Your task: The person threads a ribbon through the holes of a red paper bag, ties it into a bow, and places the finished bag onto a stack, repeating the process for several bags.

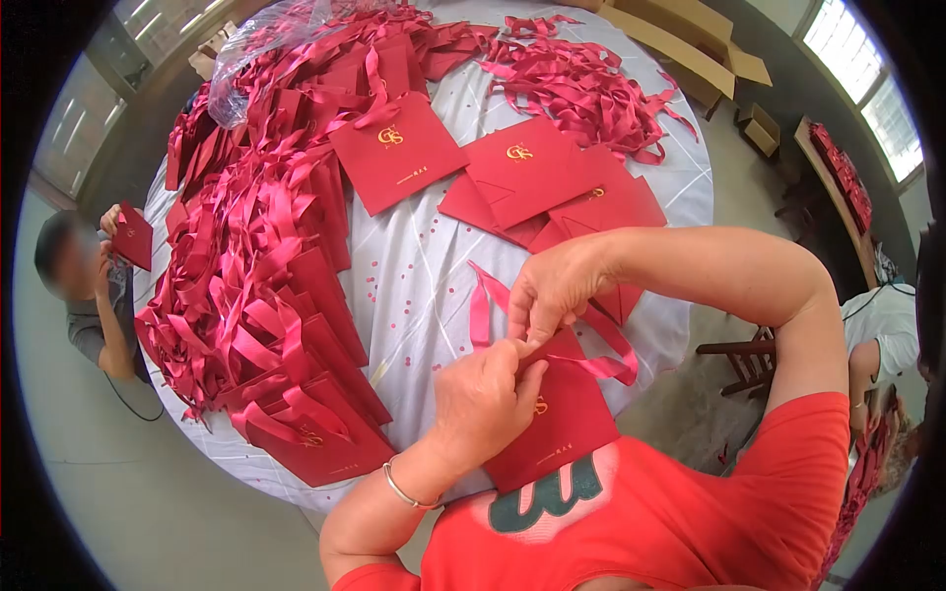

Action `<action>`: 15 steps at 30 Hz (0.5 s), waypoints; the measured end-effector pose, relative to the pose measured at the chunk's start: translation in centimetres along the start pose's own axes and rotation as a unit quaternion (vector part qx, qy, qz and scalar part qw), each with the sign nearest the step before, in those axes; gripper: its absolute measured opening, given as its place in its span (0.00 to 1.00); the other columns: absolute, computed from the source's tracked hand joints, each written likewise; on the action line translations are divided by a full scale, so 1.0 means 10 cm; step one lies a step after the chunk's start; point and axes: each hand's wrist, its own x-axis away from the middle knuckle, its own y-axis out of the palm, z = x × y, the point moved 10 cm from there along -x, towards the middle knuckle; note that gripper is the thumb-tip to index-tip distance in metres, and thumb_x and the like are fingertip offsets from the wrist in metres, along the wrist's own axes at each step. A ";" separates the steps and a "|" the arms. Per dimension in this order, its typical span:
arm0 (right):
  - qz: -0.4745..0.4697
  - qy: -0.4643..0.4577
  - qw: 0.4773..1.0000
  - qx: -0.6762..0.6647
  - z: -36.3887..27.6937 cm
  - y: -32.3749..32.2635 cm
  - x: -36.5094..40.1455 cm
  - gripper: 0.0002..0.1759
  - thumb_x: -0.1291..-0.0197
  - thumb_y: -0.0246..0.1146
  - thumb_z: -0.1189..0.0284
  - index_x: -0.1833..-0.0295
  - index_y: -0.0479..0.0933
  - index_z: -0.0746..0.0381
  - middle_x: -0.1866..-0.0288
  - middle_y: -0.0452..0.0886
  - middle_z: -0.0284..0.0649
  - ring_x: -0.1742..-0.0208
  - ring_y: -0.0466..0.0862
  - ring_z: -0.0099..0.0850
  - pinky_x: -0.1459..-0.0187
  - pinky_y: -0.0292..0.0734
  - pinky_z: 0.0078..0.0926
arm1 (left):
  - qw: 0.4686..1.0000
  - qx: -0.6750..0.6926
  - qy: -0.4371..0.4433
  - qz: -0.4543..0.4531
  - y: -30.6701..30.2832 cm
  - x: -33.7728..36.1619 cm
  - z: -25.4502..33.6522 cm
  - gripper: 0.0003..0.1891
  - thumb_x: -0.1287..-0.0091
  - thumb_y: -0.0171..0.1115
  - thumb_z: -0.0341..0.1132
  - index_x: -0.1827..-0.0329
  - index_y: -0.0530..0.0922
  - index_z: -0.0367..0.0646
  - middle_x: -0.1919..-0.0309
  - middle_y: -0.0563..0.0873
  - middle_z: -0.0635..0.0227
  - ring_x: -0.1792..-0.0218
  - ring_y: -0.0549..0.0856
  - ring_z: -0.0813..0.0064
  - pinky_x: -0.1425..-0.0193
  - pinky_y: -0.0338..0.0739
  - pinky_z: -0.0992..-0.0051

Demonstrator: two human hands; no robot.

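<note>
A red paper gift bag (557, 428) with a gold logo rests against my red shirt, at the near edge of the table. My left hand (483, 399), a bracelet on its wrist, is closed on the bag's top edge. Fingers pinched together, my right hand (557, 286) meets the left thumb at that same edge and grips a pink ribbon (616, 360). One ribbon loop hangs out to the right, and another part (483, 305) sticks up behind the hands. My fingers hide the spot where ribbon and bag meet.
Ribboned bags (256, 266) fill the left of the round table. Flat bags (522, 163) lie ahead, with a loose ribbon pile (591, 89) behind. Another person (94, 295) holds a small bag at left; someone in white (877, 330) is at right. Cardboard boxes (680, 39) stand beyond.
</note>
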 end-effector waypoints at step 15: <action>0.410 -0.313 0.857 -0.025 -0.32 -0.66 0.22 0.06 0.45 0.68 0.82 0.61 0.80 0.66 0.69 0.83 0.31 0.66 0.81 0.17 0.62 0.78 0.19 | 0.957 0.156 -0.201 -0.137 0.32 0.07 -0.45 0.09 0.38 0.71 0.30 0.64 0.78 0.36 0.74 0.88 0.61 0.72 0.87 0.78 0.68 0.79 0.74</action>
